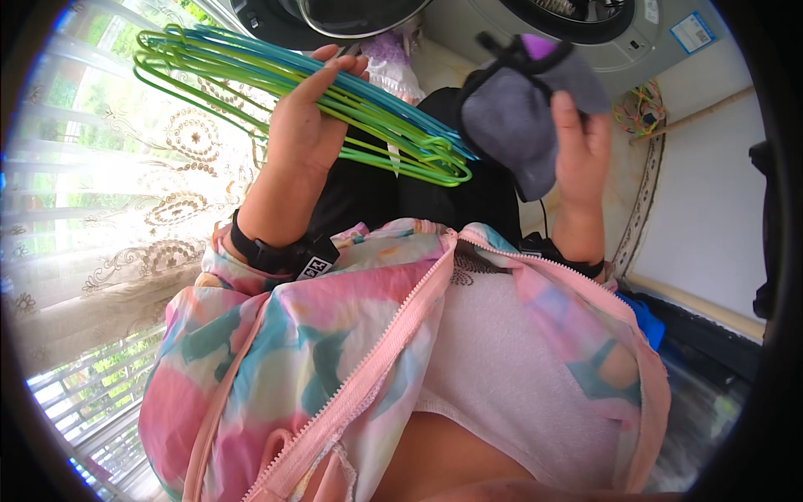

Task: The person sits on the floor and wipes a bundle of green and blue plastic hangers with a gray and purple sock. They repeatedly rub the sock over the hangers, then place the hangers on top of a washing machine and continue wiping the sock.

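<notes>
My left hand [308,119] is closed around a bundle of thin green and blue clothes hangers [382,119], which slants from upper left down to the middle. The hooks lie stacked together at both ends of the bundle. To the right, my right hand [580,141] pinches a grey cloth piece [511,113] with black edging and a small purple patch. Its thumb lies on the near face, and the fingers are partly hidden behind the cloth. The cloth's left edge is close to the hangers' lower end; I cannot tell whether they touch.
A grey front-loading washing machine [652,47] stands at the upper right. Its round door [364,16] appears at the top. Near it is a purple and white fabric item [389,66]. A sheer embroidered curtain [188,150] covers the left window. Coloured cord [638,108] and a stick [702,113] are at right.
</notes>
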`<state>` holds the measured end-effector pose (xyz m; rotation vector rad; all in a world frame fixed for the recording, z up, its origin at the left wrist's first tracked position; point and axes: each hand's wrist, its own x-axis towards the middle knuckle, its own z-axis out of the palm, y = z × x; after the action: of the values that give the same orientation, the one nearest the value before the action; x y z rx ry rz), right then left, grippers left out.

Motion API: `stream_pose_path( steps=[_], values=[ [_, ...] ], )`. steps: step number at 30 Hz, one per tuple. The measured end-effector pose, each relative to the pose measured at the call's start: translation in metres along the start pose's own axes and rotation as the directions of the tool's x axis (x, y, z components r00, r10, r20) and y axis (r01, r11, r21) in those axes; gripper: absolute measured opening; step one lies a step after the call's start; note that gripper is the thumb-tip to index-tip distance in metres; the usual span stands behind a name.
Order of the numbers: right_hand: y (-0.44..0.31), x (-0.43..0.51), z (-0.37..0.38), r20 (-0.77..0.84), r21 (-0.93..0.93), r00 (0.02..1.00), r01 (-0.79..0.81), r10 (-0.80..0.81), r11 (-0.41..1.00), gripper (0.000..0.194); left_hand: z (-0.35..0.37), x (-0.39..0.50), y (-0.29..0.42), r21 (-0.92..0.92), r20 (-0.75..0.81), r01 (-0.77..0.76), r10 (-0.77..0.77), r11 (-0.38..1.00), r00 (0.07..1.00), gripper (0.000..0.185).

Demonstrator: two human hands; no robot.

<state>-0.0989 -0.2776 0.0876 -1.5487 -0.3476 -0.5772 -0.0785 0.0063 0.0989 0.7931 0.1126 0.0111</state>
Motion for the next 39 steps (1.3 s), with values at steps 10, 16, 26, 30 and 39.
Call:
stream_pose_path(
  steps=[10, 16, 26, 30, 39],
  values=[
    [0.027, 0.004, 0.01, -0.081, 0.093, 0.937, -0.331, 0.339, 0.939, 0.033, -0.011, -0.011, 0.03, 0.109, 0.306, -0.139, 0.1, 0.984, 0.947, 0.048],
    [-0.001, 0.032, 0.024, -0.033, 0.26, 0.961, -0.256, 0.273, 0.931, 0.042, 0.0, 0.002, 0.05, 0.344, 0.513, 0.042, -0.226, 0.938, 0.828, 0.05],
    [0.018, -0.023, 0.088, 0.538, 0.445, 0.805, -0.524, 0.251, 0.726, 0.044, -0.018, -0.001, -0.002, -0.061, 0.475, 0.187, -0.137, 0.98, 0.869, 0.048],
    [0.03, -0.033, 0.057, 0.72, 0.36, 0.677, -0.553, 0.153, 0.751, 0.051, -0.018, 0.001, -0.001, 0.086, 0.306, 0.204, -0.22, 0.975, 0.926, 0.052],
    [0.019, -0.057, 0.041, 0.775, 0.026, 0.562, -0.484, 0.289, 0.874, 0.074, 0.013, -0.002, 0.004, 0.017, 0.6, 0.32, -0.266, 0.947, 0.755, 0.053]
  ],
)
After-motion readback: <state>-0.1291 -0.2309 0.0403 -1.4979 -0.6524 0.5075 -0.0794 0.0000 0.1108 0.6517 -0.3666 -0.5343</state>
